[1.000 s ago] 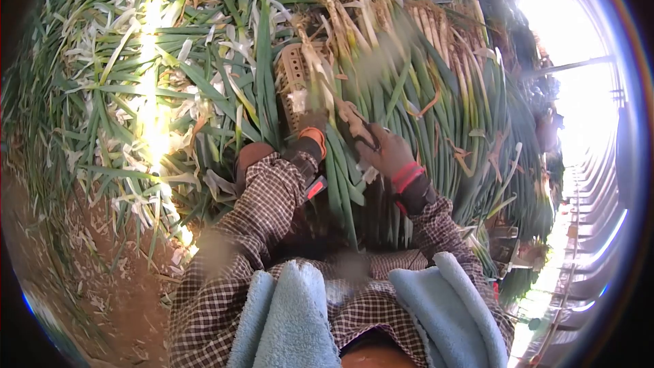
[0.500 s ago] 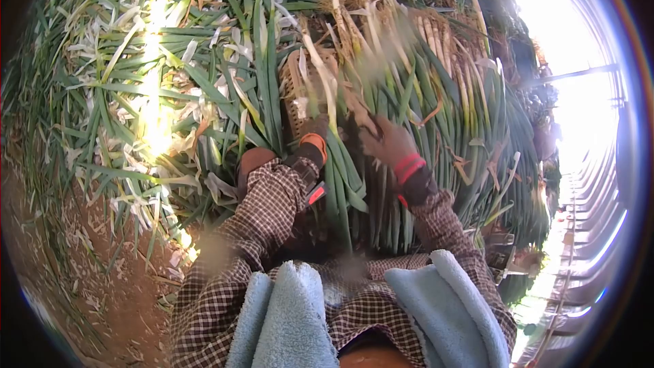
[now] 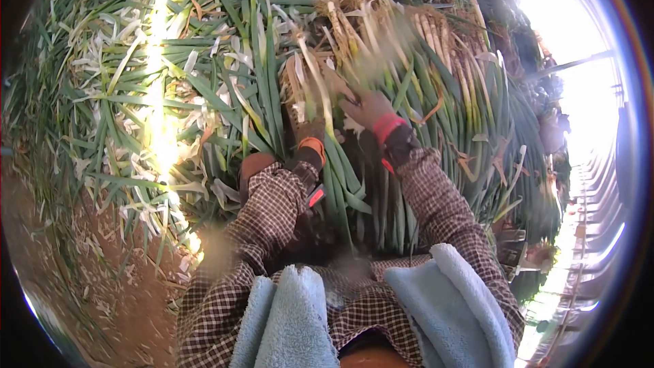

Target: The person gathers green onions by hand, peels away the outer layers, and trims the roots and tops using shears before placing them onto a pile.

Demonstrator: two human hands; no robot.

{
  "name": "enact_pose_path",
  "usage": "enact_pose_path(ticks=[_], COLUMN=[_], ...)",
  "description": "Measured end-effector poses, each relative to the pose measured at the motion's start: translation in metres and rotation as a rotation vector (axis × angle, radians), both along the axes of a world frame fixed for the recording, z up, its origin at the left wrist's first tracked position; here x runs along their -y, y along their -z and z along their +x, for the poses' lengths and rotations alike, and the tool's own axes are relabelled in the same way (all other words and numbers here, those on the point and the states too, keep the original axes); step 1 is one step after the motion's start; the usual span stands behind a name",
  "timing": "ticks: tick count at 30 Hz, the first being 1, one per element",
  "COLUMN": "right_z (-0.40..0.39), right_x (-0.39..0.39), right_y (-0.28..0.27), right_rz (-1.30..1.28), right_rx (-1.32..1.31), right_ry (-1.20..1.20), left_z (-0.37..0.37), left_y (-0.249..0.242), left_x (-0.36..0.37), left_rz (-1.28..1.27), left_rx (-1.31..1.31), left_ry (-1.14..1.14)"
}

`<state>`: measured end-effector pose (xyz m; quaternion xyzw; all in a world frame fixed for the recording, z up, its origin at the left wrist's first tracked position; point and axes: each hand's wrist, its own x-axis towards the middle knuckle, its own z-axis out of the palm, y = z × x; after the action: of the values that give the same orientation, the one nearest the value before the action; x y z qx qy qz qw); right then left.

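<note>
My left hand (image 3: 311,133), in a dark glove with an orange cuff, is closed around a long green onion (image 3: 315,71). Its pale stalk slants up and away, root end far from me, and its green leaves hang down toward my lap. My right hand (image 3: 371,110), gloved with a red cuff, is just right of that stalk. Its fingers are closed on a brownish strip (image 3: 338,85) that reaches toward the stalk; what the strip is, I cannot make out. Under the held stalk lies a tan perforated crate or basket (image 3: 291,88), partly covered.
Untrimmed green onions (image 3: 470,95) lie in a dense row to the right, roots away from me. Loose leaves and peelings (image 3: 116,123) heap up on the left. Bare brown soil (image 3: 102,266) shows at lower left. A blue towel (image 3: 293,320) hangs over my front.
My right hand has moved up and to the left, closer to the held stalk, with the brownish strip. My left hand stays nearly in place; the onion's upper stalk has shifted slightly.
</note>
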<state>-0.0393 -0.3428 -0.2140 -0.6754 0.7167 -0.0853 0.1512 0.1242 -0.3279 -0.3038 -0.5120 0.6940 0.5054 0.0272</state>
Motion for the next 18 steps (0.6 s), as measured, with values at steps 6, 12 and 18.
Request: enact_pose_path(ticks=[6,12,18], right_z=[-0.011,-0.039,-0.049], right_x=[0.047,0.002,-0.117], right_y=[0.020,-0.004,-0.067], right_rz=[0.071,0.028,-0.069], right_rx=[-0.026,0.093,0.242], right_ry=[0.005,0.097,0.218], left_z=[-0.009,-0.026,-0.031], left_y=[0.018,-0.005,-0.056], left_x=[-0.002,0.006,-0.003], left_rz=[0.352,0.232,-0.620], left_rx=[-0.415,-0.171,-0.225], left_ry=[-0.560,-0.808,-0.699])
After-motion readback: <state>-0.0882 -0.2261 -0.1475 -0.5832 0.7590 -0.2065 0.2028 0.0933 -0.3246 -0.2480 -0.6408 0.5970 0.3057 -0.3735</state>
